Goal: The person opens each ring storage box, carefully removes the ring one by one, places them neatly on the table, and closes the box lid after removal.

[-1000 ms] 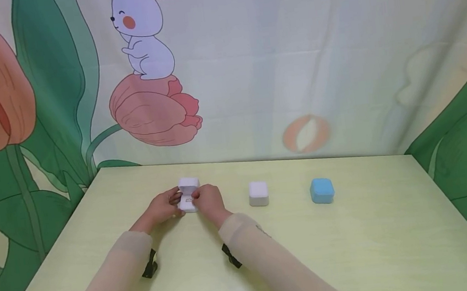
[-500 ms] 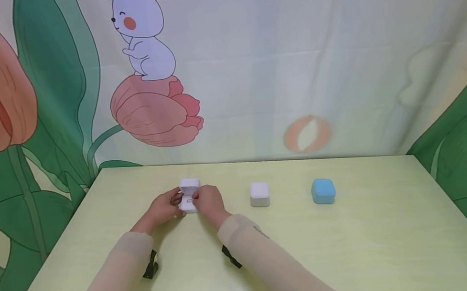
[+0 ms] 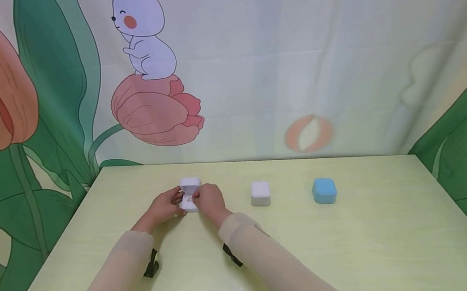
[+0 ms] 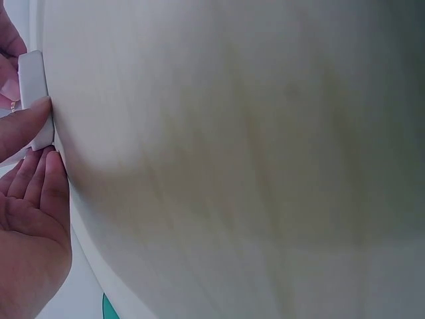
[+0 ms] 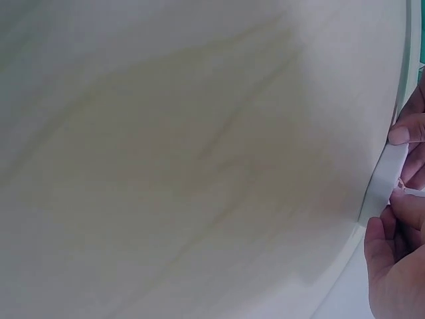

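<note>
A white ring box (image 3: pixel 190 184) stands on the table with its lid raised. A small gold-coloured ring (image 3: pixel 189 200) shows at its white insert. My left hand (image 3: pixel 164 207) grips the box from the left; in the left wrist view its thumb (image 4: pixel 30 123) lies across the box's front and its fingers are at the side. From the right, my right hand (image 3: pixel 210 201) reaches over the box, thumb and forefinger pinching at the ring. In the right wrist view the ring (image 5: pixel 400 184) shows right at the right thumb's tip, and the other right fingers are curled beside the box.
To the right stand a white box (image 3: pixel 260 194), lid down, and farther along a blue box (image 3: pixel 324 191), also with its lid down. Behind the pale yellow table (image 3: pixel 376 225) hangs a printed curtain (image 3: pixel 242 67) with a rabbit and tulips.
</note>
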`<act>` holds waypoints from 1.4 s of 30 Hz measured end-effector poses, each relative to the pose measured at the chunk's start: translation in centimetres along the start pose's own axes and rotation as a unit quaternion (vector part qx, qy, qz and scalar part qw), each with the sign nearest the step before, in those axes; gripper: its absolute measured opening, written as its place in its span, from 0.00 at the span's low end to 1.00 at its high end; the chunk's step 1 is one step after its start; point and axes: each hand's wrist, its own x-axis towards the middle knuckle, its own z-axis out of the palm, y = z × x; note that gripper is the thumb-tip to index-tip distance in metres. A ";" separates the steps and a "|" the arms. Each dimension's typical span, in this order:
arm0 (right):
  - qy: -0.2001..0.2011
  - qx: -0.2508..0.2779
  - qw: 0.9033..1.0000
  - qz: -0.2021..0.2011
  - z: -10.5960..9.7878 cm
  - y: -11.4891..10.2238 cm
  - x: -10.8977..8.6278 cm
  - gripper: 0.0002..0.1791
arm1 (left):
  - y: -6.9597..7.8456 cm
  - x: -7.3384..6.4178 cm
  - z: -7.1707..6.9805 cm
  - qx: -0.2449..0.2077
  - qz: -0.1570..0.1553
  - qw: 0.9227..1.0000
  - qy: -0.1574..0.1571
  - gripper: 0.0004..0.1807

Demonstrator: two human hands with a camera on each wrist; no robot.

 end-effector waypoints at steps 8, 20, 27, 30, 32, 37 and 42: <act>-0.004 -0.023 1.000 -0.015 0.0 -0.1 0.1 0.07 | 0.1 -0.2 -0.1 0.003 0.000 1.000 0.002 0.48; -0.011 -0.004 1.000 -0.019 0.2 0.3 0.1 0.08 | 0.1 -0.1 -0.1 -0.001 0.000 1.000 -0.001 0.48; -0.009 0.009 1.000 -0.024 0.2 0.5 0.1 0.08 | 0.1 -0.2 -0.1 0.000 -0.003 1.000 0.002 0.47; -0.006 0.013 1.000 -0.028 0.1 0.5 0.0 0.08 | 0.2 -0.2 -0.1 -0.001 -0.003 1.000 0.001 0.47; -0.006 0.011 1.000 -0.027 0.1 0.5 -0.1 0.08 | 0.1 -0.2 0.0 -0.001 -0.003 1.000 -0.001 0.47; -0.007 0.001 1.000 -0.023 0.0 0.5 0.0 0.09 | 0.1 -0.2 0.0 -0.001 -0.006 1.000 -0.001 0.48; -0.002 0.004 1.000 -0.027 0.0 0.5 0.1 0.09 | 0.2 -0.3 -0.1 0.001 -0.005 1.000 0.001 0.48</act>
